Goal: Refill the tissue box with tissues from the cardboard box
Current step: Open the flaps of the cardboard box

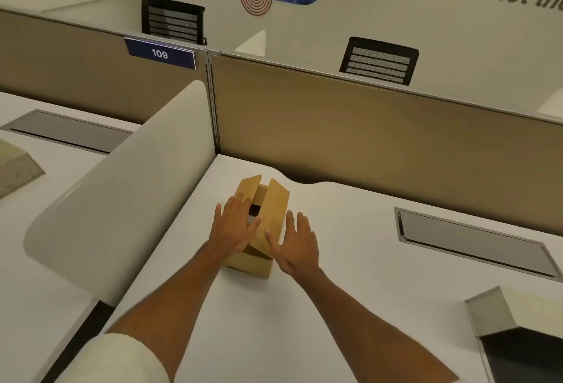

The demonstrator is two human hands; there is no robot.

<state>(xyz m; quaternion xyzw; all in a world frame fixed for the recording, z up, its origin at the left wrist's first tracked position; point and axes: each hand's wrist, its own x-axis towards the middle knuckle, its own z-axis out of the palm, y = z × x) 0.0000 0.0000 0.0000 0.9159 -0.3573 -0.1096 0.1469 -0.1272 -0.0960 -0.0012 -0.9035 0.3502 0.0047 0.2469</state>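
Observation:
A small brown cardboard box (pixel 274 209) stands on the white desk (pixel 335 260), its two long top flaps raised with a dark gap between them. My left hand (pixel 233 224) lies flat with fingers spread on the left flap. Spread and empty, my right hand (pixel 297 245) sits just right of the box's near right corner, thumb close to the right flap. What is inside the box is hidden. At the lower right edge stands an open silver-walled box (pixel 493 312) with a dark inside, which may be the tissue box.
A tan partition (pixel 365 126) closes off the back of the desk. A curved cream divider (pixel 128 187) rises on the left. A grey cable tray lid (pixel 472 239) is set into the desk at the right. Two black chairs stand beyond the partition.

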